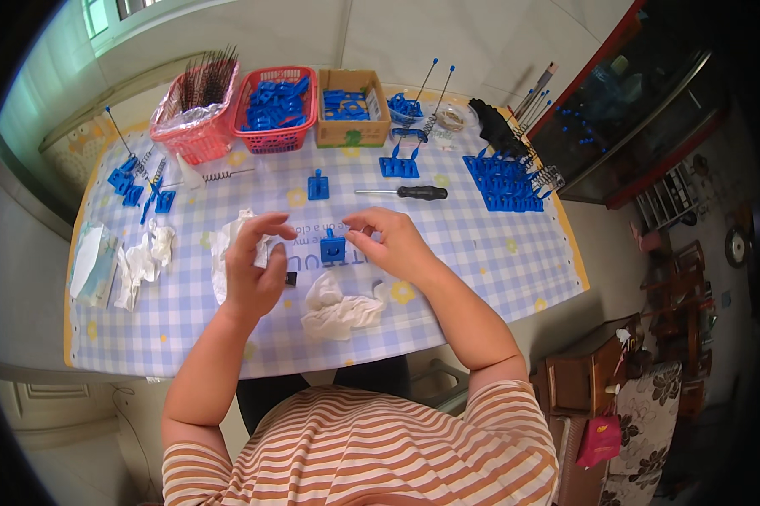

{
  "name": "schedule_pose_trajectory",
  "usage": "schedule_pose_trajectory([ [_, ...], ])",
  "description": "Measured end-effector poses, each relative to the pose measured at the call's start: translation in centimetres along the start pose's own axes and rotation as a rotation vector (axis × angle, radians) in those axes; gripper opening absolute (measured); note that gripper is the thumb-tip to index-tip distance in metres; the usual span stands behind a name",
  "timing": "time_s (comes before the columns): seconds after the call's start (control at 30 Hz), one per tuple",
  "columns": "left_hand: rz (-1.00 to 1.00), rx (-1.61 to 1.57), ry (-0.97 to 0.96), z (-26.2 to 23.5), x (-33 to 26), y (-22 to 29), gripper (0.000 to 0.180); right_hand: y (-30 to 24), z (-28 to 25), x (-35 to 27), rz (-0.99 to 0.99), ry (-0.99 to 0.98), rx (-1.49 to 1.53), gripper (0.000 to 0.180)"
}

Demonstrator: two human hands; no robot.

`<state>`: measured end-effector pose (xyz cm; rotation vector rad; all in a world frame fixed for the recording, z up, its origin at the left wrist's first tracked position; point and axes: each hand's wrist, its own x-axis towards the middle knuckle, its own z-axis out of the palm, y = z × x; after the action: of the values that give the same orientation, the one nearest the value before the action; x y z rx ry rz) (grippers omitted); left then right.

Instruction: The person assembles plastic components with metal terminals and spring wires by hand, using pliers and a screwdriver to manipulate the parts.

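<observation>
A small square blue plastic part [333, 250] with a stub on top is between my two hands, over the tablecloth. My right hand [388, 243] is just to its right, thumb and fingers curved and slightly apart, the tips close to its edge; whether they touch it I cannot tell. On the other side my left hand [259, 263] is raised with thumb and fingers spread and nothing between them. Beside its thumb lies a small black object [291, 278]. A similar blue part [318, 185] lies farther off, left of a black-handled screwdriver [422, 193].
Crumpled white tissues [342, 312] lie close in front of me. Along the back stand a pink basket of dark rods [196, 139], a red basket of blue parts [274, 139] and a cardboard box [353, 135]. Blue assemblies with springs [502, 185] fill the right side.
</observation>
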<state>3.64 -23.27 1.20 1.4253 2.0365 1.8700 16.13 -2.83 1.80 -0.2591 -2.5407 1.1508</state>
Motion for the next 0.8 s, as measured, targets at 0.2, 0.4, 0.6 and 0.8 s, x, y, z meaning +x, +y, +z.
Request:
schedule_pose_trajectory([
  [0.2,0.437,-0.193,0.150,-2.0,-0.1,3.6,0.045,0.4,-0.2,0.1,0.042,0.076,0.054,0.023],
  [0.4,0.605,-0.447,0.147,-4.5,-1.7,14.1,0.044,-0.1,0.0,0.1,-0.005,0.117,0.081,0.023],
  [0.6,0.607,-0.678,-0.313,-7.4,0.5,20.5,0.056,0.2,-0.1,0.1,-0.024,0.144,0.112,0.023],
  [0.8,1.342,-1.128,0.016,-4.0,0.9,18.6,0.057,0.0,0.2,0.4,-0.031,0.118,0.121,0.021],
])
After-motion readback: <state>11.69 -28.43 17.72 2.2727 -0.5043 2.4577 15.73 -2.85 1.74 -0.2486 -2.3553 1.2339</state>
